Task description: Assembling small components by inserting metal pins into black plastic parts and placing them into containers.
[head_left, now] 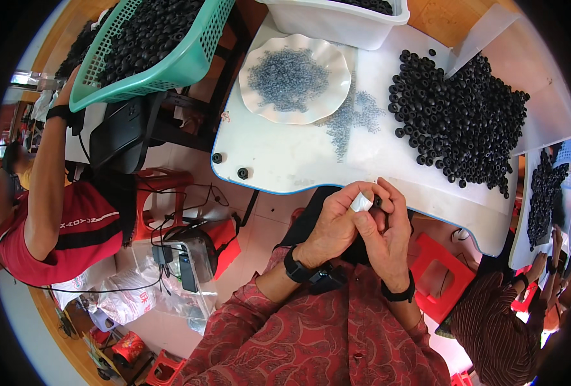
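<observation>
My left hand (335,225) and my right hand (388,241) meet just off the table's near edge, fingers curled together. White tape wraps a digit of the left hand. Between the fingertips a small black ring-shaped part (378,201) shows in part; the fingers cover the rest. To the right on the white table (279,164) spreads a heap of similar black ring-shaped parts (456,122). A white plate with a wavy rim (250,96) holds many tiny clear bluish pieces (288,77), and more of these pieces (356,119) lie beside it.
Two black parts (243,173) sit near the table's left corner. A white tub (337,22) stands at the back, a translucent bin (523,83) lies tipped by the heap. A green basket (198,61) of black parts is at left. Co-workers sit on both sides; red stools (436,276) stand below.
</observation>
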Tool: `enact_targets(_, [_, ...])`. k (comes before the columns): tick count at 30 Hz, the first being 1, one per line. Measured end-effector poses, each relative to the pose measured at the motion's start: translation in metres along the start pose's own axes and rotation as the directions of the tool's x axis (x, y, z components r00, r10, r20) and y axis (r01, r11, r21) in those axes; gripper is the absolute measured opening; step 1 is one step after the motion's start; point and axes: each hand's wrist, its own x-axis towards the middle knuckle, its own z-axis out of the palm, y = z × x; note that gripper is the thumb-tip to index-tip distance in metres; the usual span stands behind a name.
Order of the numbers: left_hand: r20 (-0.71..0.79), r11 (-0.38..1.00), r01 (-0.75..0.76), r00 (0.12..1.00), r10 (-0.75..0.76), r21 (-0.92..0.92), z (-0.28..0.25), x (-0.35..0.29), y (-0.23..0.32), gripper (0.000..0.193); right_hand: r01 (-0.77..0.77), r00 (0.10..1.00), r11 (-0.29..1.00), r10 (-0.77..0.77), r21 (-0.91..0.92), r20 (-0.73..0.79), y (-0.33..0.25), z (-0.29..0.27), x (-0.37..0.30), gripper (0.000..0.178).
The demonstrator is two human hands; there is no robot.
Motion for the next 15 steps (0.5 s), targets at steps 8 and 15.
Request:
enact_targets(8, [0.009,0.966,-0.063,0.998,0.063,0.250,0.003,0.003,-0.001,0.024,-0.067,0.997,0.996,0.069,0.056,-0.038,0.000,0.004,0.000,0.063])
enact_targets(15, [-0.041,0.948,-0.013,0.999,0.027,0.319,-0.011,0.002,-0.012,0.026,-0.136,0.985,0.967,0.156,0.217,-0.076,0.017,0.011,0.000,0.062])
